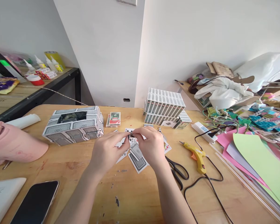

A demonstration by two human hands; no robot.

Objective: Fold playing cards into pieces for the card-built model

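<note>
My left hand (108,151) and my right hand (150,144) meet above the middle of the table, fingertips nearly touching. Both hands are closed in a pinch around something small and dark, mostly hidden by the fingers; I cannot make out what it is. Playing cards (138,159) lie loose below them, some with the grey patterned back up, others face up and partly covered by my hands. Black-handled scissors (179,169) rest beside my right wrist, their blades hidden under the arm.
A box covered with cards (71,126) stands left, near a pink container (18,143). Card packs (164,105) are stacked at the back, with two flat packs (114,119) nearby. Right lie a yellow glue gun (197,155), its cord, a power strip (204,132) and coloured paper (259,158). A phone (35,202) lies front left.
</note>
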